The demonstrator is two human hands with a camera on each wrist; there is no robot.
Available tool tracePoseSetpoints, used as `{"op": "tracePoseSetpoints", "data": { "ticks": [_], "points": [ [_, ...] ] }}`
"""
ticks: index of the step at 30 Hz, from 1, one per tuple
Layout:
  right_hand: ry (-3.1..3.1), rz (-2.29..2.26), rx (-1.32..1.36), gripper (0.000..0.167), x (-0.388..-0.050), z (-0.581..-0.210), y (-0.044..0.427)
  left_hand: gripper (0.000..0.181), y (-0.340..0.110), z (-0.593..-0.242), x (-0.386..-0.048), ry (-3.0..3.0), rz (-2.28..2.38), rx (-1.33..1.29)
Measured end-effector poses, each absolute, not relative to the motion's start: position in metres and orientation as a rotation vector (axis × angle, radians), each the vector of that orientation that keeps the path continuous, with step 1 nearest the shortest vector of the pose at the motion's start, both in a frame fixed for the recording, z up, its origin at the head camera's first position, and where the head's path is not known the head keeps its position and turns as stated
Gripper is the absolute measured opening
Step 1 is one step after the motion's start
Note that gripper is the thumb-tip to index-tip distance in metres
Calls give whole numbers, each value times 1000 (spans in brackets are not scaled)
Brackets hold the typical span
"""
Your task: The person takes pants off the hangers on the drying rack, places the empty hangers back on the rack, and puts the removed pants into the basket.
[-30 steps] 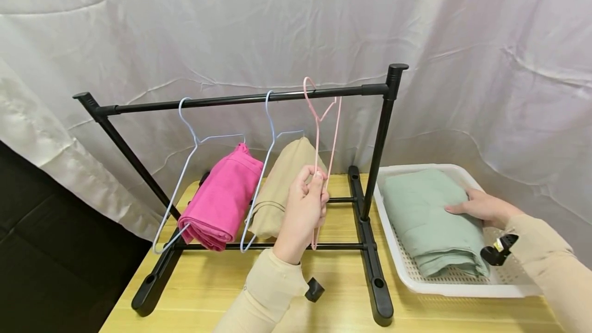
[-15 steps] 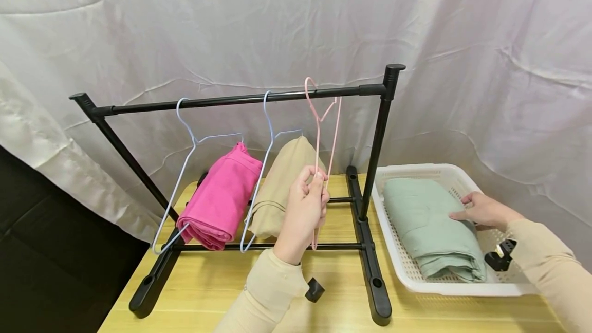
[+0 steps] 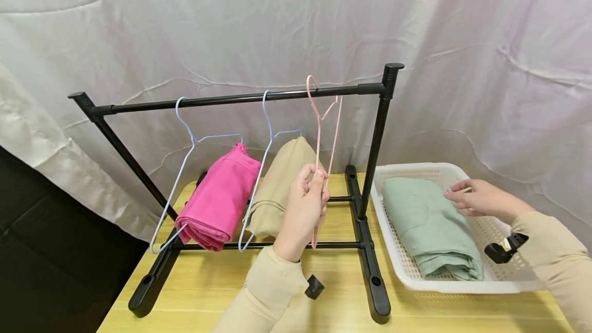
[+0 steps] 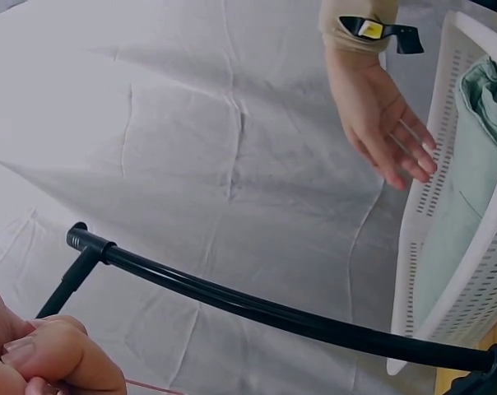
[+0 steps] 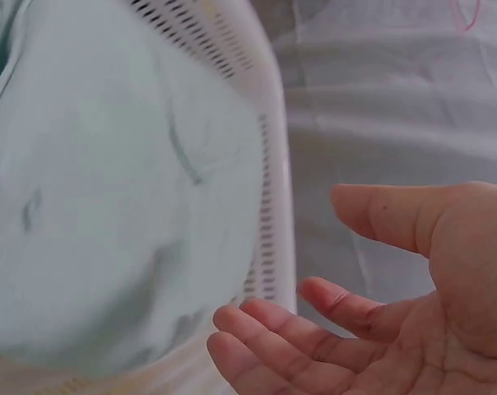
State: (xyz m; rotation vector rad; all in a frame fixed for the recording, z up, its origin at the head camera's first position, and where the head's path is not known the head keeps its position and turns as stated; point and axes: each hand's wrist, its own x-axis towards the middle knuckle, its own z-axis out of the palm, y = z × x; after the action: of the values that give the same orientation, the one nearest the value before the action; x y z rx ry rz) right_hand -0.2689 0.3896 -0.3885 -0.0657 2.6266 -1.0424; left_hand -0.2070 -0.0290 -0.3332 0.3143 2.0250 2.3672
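My left hand [image 3: 302,204] pinches the lower side of a pink clothes hanger [image 3: 319,132], whose hook hangs over the rack's top bar. Above the far right part of a white basket [image 3: 402,271], my right hand [image 3: 485,200] is held with fingers loosely extended and nothing in them. Folded pale green cloth [image 3: 425,225] lies in that basket, just left of the right hand. In the right wrist view, a gap shows between the thumb and the fingers [image 5: 314,350], with the green cloth beyond the fingertips.
A black rack [image 3: 231,100] stands on the wooden table [image 3: 208,297]. Two blue hangers hang from it, bearing folded pink cloth [image 3: 219,194] and folded beige cloth [image 3: 282,184]. A pale curtain [image 3: 259,24] covers the back.
My right hand has come off the green cloth and risen slightly above the basket. The cloth stays in the basket. My left hand keeps its hold on the pink hanger.
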Motion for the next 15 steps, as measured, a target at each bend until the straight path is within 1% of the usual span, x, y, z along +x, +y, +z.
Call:
{"op": "tracePoseSetpoints", "data": {
  "ticks": [11,15],
  "points": [
    [2632,-1097,-170,62,-260,-360,362,19,-28,-327,-205,2021,2342,297],
    [2622,-1130,-223,57,-259,-355,351,19,-28,-325,-204,2008,2345,309]
  ]
}}
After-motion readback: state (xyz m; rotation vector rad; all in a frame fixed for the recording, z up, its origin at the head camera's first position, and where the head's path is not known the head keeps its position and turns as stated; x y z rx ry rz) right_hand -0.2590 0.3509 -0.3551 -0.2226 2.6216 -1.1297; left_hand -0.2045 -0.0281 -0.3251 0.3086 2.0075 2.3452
